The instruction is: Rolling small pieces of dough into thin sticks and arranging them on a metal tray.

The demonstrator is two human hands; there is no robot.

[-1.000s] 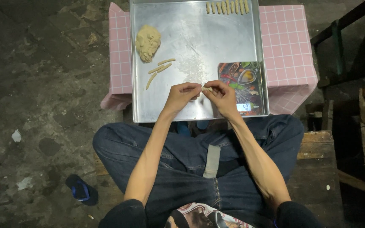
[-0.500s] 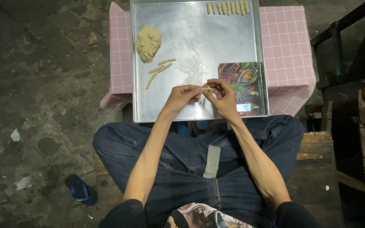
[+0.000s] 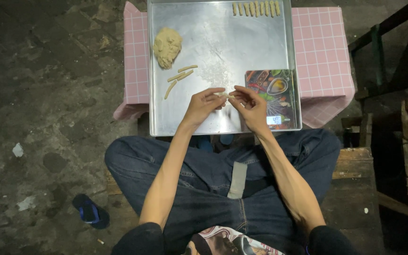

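Pinching one dough piece (image 3: 225, 95); three strips (image 3: 179, 77); seven rolls (image 3: 256, 8)

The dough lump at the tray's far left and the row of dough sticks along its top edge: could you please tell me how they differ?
The dough lump is one big, rough, rounded mass, while the dough sticks are several thin, short pieces. The lump sits alone near the left wall of the tray; the sticks stand side by side in a neat row at the far edge. Both are the same pale tan and rest on the metal tray.

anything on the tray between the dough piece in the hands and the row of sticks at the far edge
Nothing visible: the tray is bare between the dough piece held by both hands and the row of sticks.
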